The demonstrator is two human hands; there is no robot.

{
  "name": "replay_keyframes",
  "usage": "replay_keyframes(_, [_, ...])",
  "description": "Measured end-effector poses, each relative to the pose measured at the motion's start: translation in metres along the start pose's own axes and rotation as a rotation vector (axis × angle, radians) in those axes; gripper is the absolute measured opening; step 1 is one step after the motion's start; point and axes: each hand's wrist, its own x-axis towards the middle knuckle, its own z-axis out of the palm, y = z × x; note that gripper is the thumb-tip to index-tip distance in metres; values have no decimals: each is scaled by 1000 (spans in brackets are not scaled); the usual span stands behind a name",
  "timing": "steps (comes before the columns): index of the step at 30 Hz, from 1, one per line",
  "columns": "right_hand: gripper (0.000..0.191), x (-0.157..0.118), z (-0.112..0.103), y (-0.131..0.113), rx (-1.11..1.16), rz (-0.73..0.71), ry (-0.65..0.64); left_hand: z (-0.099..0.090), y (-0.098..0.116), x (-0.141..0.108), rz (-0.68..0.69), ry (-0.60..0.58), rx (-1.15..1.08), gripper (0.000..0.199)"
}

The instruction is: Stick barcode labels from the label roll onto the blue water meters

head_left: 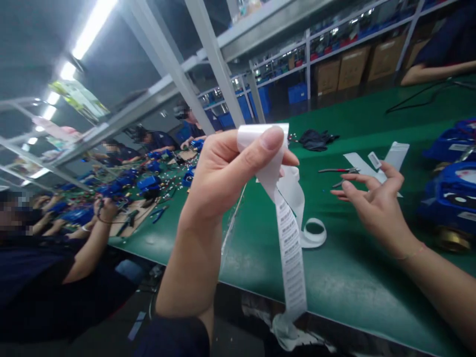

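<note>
My left hand (pixel 226 181) is raised in the middle, thumb and fingers closed on a white strip of barcode labels (pixel 291 253). The strip bends over the fingers, and its printed length hangs down past the table edge. Behind it, more white backing curls into a loop (pixel 315 233) on the table. On the right, my right hand (pixel 386 213) has a small barcode label (pixel 374 160) at its index fingertip, with the other fingers apart. Under and beyond those fingers lie white strips (pixel 397 156) and red-handled cutters (pixel 332 171).
Blue device housings (pixel 461 186) with a brass fitting stand at the right on the green table (pixel 353 282). A black cloth (pixel 316 140) lies farther back. At left, several people work among blue parts and tools. Another person's arm (pixel 439 72) rests at the upper right.
</note>
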Motion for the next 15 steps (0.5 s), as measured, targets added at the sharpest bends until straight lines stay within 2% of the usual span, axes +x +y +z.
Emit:
replay_keyframes(3, [83,-1,0,-1,28,38,8,-11,32,22,257,-27,72,39])
replay_keyframes(5, [85,0,-1,-1,43,55,3,-20,52,39,331,-5,97,40])
replay_keyframes(7, [84,1,-1,0,59,66,-2,-27,71,54,345,26,148,38])
replay_keyframes(11, [89,3,-2,1,101,105,20,-34,109,75,267,99,343,33])
replay_keyframes(15, [90,2,-1,-4,137,121,36,-35,141,95,291,57,608,31])
